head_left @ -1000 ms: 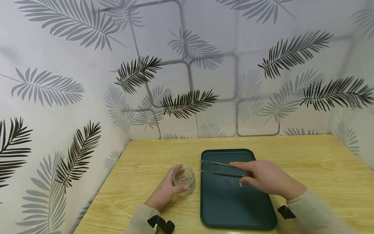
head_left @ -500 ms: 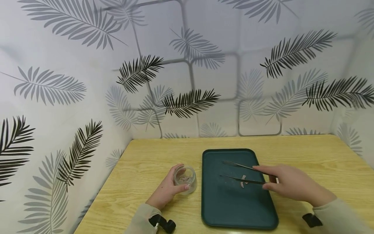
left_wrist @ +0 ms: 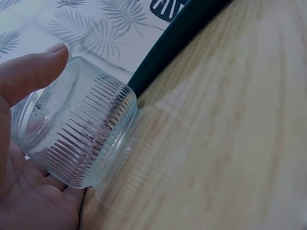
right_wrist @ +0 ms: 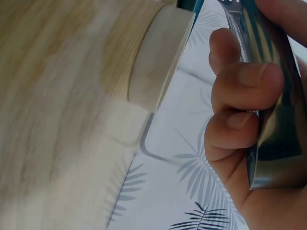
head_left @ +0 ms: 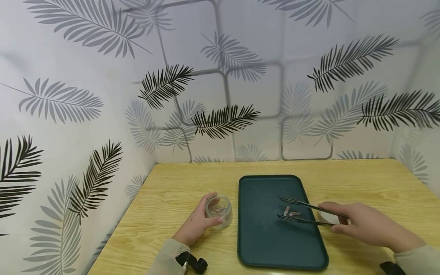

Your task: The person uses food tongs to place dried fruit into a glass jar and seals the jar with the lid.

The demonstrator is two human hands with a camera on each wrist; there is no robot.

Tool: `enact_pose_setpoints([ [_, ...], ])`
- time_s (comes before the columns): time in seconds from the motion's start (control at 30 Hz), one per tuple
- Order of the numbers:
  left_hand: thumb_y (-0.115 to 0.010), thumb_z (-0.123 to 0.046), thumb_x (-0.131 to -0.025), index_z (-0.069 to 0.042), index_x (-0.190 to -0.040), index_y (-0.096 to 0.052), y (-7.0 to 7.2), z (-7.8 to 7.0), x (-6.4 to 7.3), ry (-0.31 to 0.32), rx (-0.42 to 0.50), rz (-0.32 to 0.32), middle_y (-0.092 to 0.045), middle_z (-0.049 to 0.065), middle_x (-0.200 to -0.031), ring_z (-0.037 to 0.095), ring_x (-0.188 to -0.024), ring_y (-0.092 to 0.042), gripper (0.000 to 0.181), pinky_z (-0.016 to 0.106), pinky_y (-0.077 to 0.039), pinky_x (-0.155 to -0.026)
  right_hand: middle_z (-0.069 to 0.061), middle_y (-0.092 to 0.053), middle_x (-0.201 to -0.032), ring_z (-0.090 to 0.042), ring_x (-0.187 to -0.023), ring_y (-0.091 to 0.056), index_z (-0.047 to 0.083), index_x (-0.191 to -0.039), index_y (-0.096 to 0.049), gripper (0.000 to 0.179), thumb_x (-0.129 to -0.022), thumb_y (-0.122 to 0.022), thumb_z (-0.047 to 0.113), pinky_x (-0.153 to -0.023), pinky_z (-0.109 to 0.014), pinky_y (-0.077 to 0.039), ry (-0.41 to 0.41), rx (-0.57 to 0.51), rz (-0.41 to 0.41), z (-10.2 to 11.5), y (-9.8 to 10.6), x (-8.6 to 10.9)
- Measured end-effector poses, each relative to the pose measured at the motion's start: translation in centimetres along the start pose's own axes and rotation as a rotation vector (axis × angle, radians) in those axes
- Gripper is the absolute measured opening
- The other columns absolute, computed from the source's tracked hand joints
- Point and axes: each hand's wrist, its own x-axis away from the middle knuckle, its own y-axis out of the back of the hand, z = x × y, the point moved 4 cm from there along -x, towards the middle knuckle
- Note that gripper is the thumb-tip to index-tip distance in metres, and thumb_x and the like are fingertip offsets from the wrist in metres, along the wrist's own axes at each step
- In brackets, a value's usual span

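Observation:
My left hand (head_left: 195, 225) grips a small clear glass jar (head_left: 225, 221) standing on the table left of the tray. Ribs run around the lower jar wall (left_wrist: 91, 124) in the left wrist view, and small dark reddish bits show at its bottom. With curled fingers, my right hand (head_left: 364, 225) holds metal tongs (head_left: 306, 220) with forked tips. Their two arms are spread apart over the dark green tray (head_left: 264, 244). Two small pale strips, one (head_left: 287, 210) upright in view and one (head_left: 294, 214) lying crosswise, are between the tong tips; whether they are touched I cannot tell.
A round whitish lid-like disc (head_left: 328, 217) lies on the wooden table (head_left: 374, 179) right of the tray, partly behind the tongs and right hand. Its thick side (right_wrist: 156, 57) shows in the right wrist view. A leaf-patterned wall (head_left: 240, 133) bounds the table at the back.
My right hand and the tongs have moved right, away from the jar side of the tray. The pale strips and the whitish disc have come into sight. My left hand stays on the jar.

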Motion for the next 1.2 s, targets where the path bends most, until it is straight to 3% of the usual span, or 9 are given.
enact_pose_setpoints([
  [0.2,-0.081,-0.031,-0.088,-0.017,-0.160,-0.024,0.1,0.2,-0.2,0.010,-0.009,-0.007,-0.040,0.005,-0.156,0.024,-0.144,-0.036,0.093,0.049,-0.028,-0.114,0.017,-0.054,-0.080,0.001,-0.059,-0.042,0.023,-0.152,-0.050,0.066,-0.094,-0.068,0.048,-0.053,-0.025,-0.036,-0.009,-0.031,0.039,-0.4,0.0,0.5],
  [0.3,-0.081,-0.030,-0.089,-0.017,-0.160,-0.024,0.0,0.3,-0.2,0.010,-0.013,-0.007,-0.040,0.006,-0.156,0.025,-0.144,-0.036,0.092,0.050,-0.028,-0.114,0.006,-0.067,-0.106,0.001,-0.061,-0.044,0.025,-0.152,-0.049,0.067,-0.093,-0.068,0.048,-0.056,-0.025,-0.037,-0.025,-0.051,0.047,-0.5,0.0,0.6],
  [0.37,-0.081,-0.031,-0.089,-0.017,-0.160,-0.024,0.0,0.3,-0.1,0.012,-0.016,-0.009,-0.040,0.005,-0.156,0.025,-0.144,-0.036,0.092,0.050,-0.027,-0.115,-0.006,-0.067,-0.124,0.000,-0.061,-0.046,0.026,-0.152,-0.050,0.067,-0.092,-0.069,0.049,-0.057,-0.026,-0.038,-0.043,-0.066,0.058,-0.7,-0.1,0.7],
  [0.47,-0.081,-0.033,-0.088,-0.018,-0.160,-0.024,0.0,0.2,0.0,0.014,-0.024,-0.011,-0.041,0.004,-0.155,0.024,-0.144,-0.036,0.093,0.050,-0.026,-0.115,-0.010,-0.065,-0.131,0.000,-0.064,-0.048,0.026,-0.151,-0.051,0.067,-0.092,-0.068,0.051,-0.060,-0.027,-0.038,-0.068,-0.073,0.078,-1.0,-0.2,0.9],
  [0.6,-0.082,-0.033,-0.088,-0.018,-0.160,-0.024,0.0,0.2,0.1,0.008,-0.027,-0.011,-0.041,0.004,-0.155,0.025,-0.143,-0.036,0.094,0.050,-0.026,-0.115,0.001,-0.067,-0.117,-0.001,-0.068,-0.048,0.026,-0.150,-0.053,0.065,-0.092,-0.068,0.051,-0.060,-0.028,-0.037,-0.073,-0.074,0.093,-1.4,-0.4,1.0],
  [0.87,-0.082,-0.034,-0.087,-0.018,-0.160,-0.024,0.0,0.4,0.0,0.011,-0.014,-0.004,-0.040,0.004,-0.156,0.025,-0.144,-0.035,0.095,0.050,-0.026,-0.115,-0.006,-0.066,-0.130,0.001,-0.079,-0.052,0.032,-0.147,-0.056,0.055,-0.095,-0.067,0.046,-0.064,-0.027,-0.039,-0.049,0.015,0.050,-1.3,-0.3,0.9],
  [0.97,-0.081,-0.034,-0.088,-0.017,-0.160,-0.023,0.0,0.3,-0.1,0.010,-0.013,-0.002,-0.040,0.005,-0.156,0.025,-0.144,-0.034,0.094,0.050,-0.026,-0.115,-0.005,-0.069,-0.126,0.002,-0.075,-0.052,0.032,-0.147,-0.056,0.054,-0.095,-0.067,0.044,-0.062,-0.028,-0.039,-0.031,0.046,0.045,-0.9,-0.2,0.7],
  [1.07,-0.080,-0.033,-0.089,-0.016,-0.160,-0.023,0.0,0.2,-0.2,0.002,-0.017,0.000,-0.040,0.006,-0.156,0.026,-0.145,-0.034,0.093,0.051,-0.026,-0.115,0.006,-0.072,-0.101,0.003,-0.065,-0.049,0.032,-0.146,-0.057,0.052,-0.096,-0.068,0.042,-0.058,-0.027,-0.038,-0.010,0.089,0.033,-0.4,-0.2,0.5],
  [1.2,-0.080,-0.033,-0.090,-0.015,-0.160,-0.023,0.0,0.2,-0.2,0.001,-0.022,0.000,-0.040,0.007,-0.156,0.027,-0.145,-0.035,0.093,0.051,-0.027,-0.115,0.021,-0.055,-0.069,0.002,-0.055,-0.040,0.033,-0.143,-0.060,0.049,-0.096,-0.069,0.038,-0.054,-0.026,-0.034,0.018,0.152,0.000,0.5,-0.2,0.1],
])
